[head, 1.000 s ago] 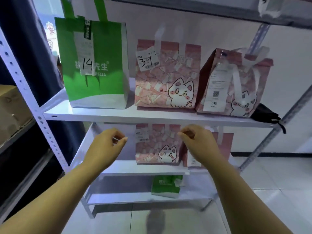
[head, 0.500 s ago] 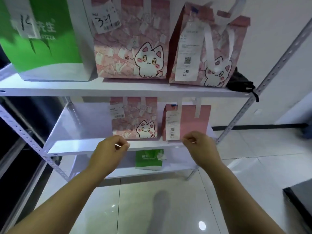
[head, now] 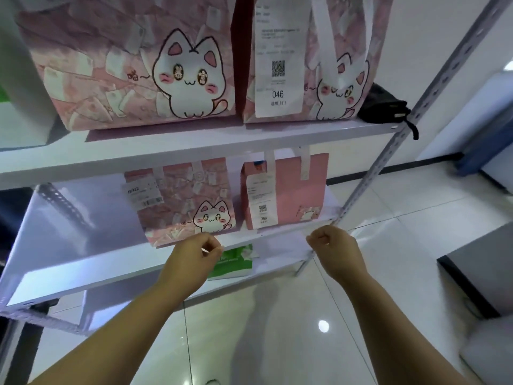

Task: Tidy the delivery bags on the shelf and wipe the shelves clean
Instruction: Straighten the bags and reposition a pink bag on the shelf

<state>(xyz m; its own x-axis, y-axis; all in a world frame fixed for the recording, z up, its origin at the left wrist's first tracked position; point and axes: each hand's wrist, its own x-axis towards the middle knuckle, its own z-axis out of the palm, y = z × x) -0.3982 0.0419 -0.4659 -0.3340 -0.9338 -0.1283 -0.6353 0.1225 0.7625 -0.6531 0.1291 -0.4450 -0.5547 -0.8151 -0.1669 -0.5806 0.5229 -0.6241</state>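
Both fists loosely curled, nothing visibly held. Left hand (head: 194,259) is just below and in front of the cat-print bag (head: 188,201) on the middle shelf (head: 69,245). Right hand (head: 336,251) is likewise under the plain pink bag (head: 288,187).

The long receipt (head: 277,56) on the right-hand cat bag (head: 341,107) reads "046" below a QR code (head: 278,68), the smaller receipt (head: 262,202) on the plain pink bag (head: 291,195) reads "366", and "喵~" stands beside the cat on the left-hand cat bag (head: 111,65); other print is blurred.
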